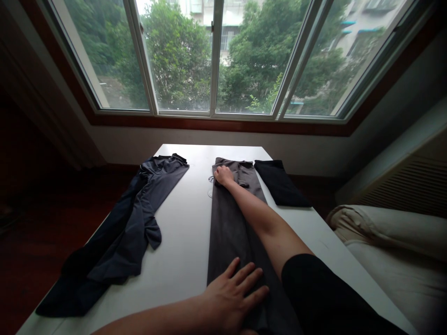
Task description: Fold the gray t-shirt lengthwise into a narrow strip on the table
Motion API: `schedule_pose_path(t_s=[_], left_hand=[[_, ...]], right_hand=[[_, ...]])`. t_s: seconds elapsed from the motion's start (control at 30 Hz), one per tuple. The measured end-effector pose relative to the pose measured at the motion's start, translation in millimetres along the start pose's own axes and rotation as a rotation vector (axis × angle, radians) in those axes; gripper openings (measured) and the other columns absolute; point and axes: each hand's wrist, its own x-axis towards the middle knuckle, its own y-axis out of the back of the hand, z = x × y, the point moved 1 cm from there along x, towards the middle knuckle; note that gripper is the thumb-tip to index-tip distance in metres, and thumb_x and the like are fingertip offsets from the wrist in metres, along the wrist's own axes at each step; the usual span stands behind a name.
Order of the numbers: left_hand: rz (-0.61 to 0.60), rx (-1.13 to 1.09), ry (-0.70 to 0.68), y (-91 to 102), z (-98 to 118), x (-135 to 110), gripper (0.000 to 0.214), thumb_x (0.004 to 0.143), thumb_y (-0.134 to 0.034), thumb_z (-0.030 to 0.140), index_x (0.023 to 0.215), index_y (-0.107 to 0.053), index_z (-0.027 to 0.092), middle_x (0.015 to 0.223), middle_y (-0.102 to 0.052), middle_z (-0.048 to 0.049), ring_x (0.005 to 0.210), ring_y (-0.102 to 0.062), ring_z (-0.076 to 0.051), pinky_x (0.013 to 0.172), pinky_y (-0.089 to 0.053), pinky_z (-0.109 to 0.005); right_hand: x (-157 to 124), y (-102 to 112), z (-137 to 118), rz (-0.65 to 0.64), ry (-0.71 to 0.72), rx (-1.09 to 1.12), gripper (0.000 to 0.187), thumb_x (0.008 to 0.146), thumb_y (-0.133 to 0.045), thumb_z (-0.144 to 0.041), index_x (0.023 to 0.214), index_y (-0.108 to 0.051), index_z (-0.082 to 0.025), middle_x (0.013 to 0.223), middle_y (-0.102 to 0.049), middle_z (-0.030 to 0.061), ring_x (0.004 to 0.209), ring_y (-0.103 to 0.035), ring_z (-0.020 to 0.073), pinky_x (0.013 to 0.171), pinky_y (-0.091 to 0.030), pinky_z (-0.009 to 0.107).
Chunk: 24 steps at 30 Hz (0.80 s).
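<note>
A pair of grey trousers [226,223] lies lengthwise on the white table, folded into a long strip with the waist at the far end. A thin drawstring loop [210,179] sticks out beside the waist on the left. My right hand [224,175] reaches to the waist end, its fingers curled down on the fabric near the left edge; the fingertips are hidden. Closer to me, my left hand [235,295] rests flat on the legs with fingers spread. The near end of the trousers runs out of view under my arms.
Dark blue-grey clothes [136,223] lie loosely along the left side of the white table [181,223]. A folded black garment [282,184] sits at the far right edge. Beyond the table are a wall and a window [213,60]; at right, a beige cushioned seat [394,232].
</note>
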Motion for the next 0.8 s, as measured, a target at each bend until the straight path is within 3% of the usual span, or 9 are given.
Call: schedule_pose_path(t_s=[0.17,0.37,0.57,0.67,0.8], left_hand=[[0.0,0.104,-0.013,-5.2,-6,3,0.081,0.102,-0.042,0.062,0.165,-0.015,0.018,0.17,-0.014,-0.0157,0.157,-0.011,-0.034,0.126,-0.011,-0.057],[-0.005,0.173,-0.021,-8.3,-9,4,0.079,0.103,-0.044,0.056,0.166,-0.013,0.019,0.17,-0.014,-0.0153,0.157,-0.016,-0.034,0.125,-0.017,-0.057],[-0.032,0.064,0.017,6.9,2,2,0.083,0.102,-0.039,0.065,0.165,-0.016,0.017,0.17,-0.011,-0.0162,0.158,-0.008,-0.033,0.127,-0.009,-0.056],[-0.045,0.049,0.021,12.9,6,1,0.081,0.102,-0.04,0.064,0.166,-0.017,0.021,0.171,-0.01,-0.0138,0.158,-0.008,-0.034,0.126,-0.01,-0.058],[-0.05,0.034,-0.009,13.1,8,2,0.071,0.103,-0.039,0.062,0.164,-0.023,0.03,0.171,-0.014,-0.0065,0.157,-0.009,-0.035,0.125,-0.012,-0.061]], right_hand=[[15,-14,15,-0.067,0.156,-0.035,0.047,0.101,-0.049,-0.049,0.141,-0.058,-0.027,0.153,-0.048,0.0105,0.141,-0.036,0.0304,0.117,-0.03,0.047],[27,-35,35,-0.062,-0.059,-0.033,0.058,0.104,-0.033,-0.054,0.153,-0.046,-0.026,0.167,-0.026,0.0129,0.153,-0.017,0.0333,0.121,-0.006,0.062],[35,-27,42,-0.251,-0.027,-0.041,0.08,0.095,-0.039,-0.074,0.161,-0.034,-0.029,0.171,-0.011,0.015,0.155,-0.007,0.0401,0.117,-0.003,0.07],[31,-23,55,-0.227,-0.02,-0.064,0.086,0.091,-0.04,-0.08,0.161,-0.033,-0.03,0.171,-0.012,0.0149,0.155,-0.006,0.0409,0.117,-0.002,0.071],[23,-22,67,-0.191,-0.027,-0.049,0.079,0.096,-0.034,-0.075,0.162,-0.031,-0.03,0.17,-0.013,0.014,0.156,-0.007,0.0384,0.118,-0.001,0.068]])
